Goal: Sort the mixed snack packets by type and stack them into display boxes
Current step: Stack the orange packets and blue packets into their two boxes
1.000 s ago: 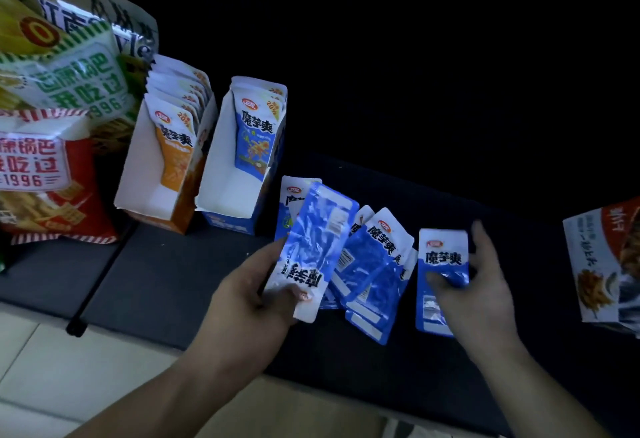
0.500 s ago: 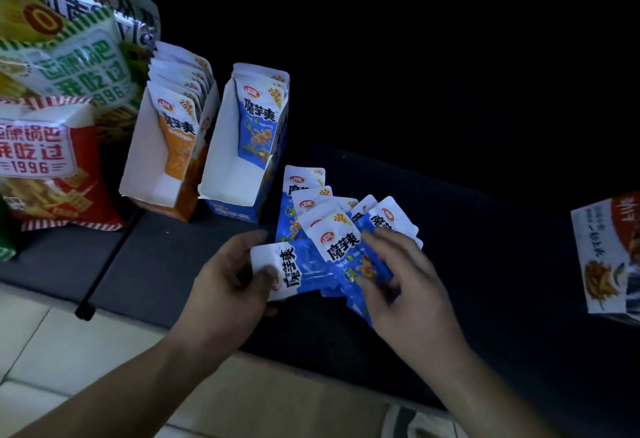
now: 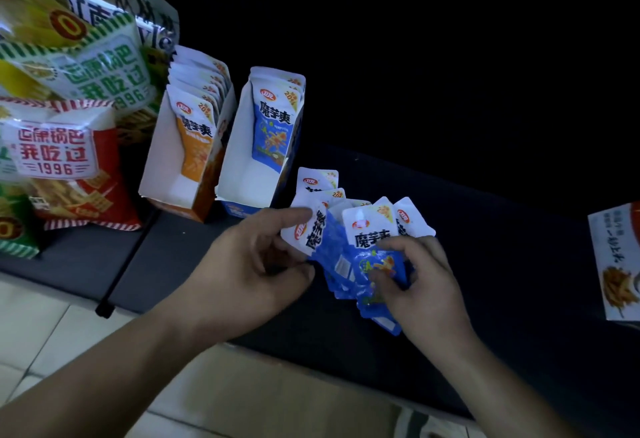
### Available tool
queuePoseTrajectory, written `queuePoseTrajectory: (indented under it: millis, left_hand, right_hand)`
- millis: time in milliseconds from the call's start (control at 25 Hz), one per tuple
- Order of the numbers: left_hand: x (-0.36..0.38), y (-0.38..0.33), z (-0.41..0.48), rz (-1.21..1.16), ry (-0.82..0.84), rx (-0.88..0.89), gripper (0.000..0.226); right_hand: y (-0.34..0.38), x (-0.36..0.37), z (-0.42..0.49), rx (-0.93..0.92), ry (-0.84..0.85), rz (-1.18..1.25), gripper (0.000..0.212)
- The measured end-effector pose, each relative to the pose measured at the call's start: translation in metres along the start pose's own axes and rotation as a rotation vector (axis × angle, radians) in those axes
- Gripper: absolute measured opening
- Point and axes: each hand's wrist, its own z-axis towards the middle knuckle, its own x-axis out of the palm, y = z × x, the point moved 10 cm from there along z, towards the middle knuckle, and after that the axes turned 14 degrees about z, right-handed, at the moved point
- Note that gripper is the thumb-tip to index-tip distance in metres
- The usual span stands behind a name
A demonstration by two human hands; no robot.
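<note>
Blue packets (image 3: pixel 375 261) beside blue box (image 3: pixel 239 167)

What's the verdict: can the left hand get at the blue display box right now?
Probably yes. The blue display box stands just beyond the left hand, its low open front toward it, nothing between. But that hand pinches a blue packet, and the right hand grips the fanned packets.

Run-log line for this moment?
left hand holds sideways blue packet; right hand pinches fanned blue packets; blue box part filled; orange box fuller
</note>
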Motion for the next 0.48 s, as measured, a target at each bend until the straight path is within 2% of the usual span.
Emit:
queuePoseTrajectory:
  millis: [80,160,280,360,480]
  left_hand:
    - [-0.005,-0.005,0.005,0.186,0.025,0.119,0.061]
    - [-0.021,-0.022,0.008,0.389,-0.082,0.291,0.044]
    - [-0.036,-0.040,0.015,0.475,-0.146,0.413,0.013]
    - [-0.038,-0.040,0.021,0.512,-0.152,0.392,0.017]
    - [-0.027,-0.021,0.023,0.247,-0.073,0.158,0.008]
  right_hand:
    - [0.003,0.001,0.003,0.025,-0.001,0.071,0.041]
    - [0.003,-0.001,0.007,0.096,-0.027,0.190,0.040]
    - [0.017,0.005,0.007,0.175,0.004,0.296,0.034]
    - [0.038,0.018,0.004,0.176,0.095,0.397,0.032]
    - [0.061,0.043,-0.006,0.234,0.234,0.608,0.024]
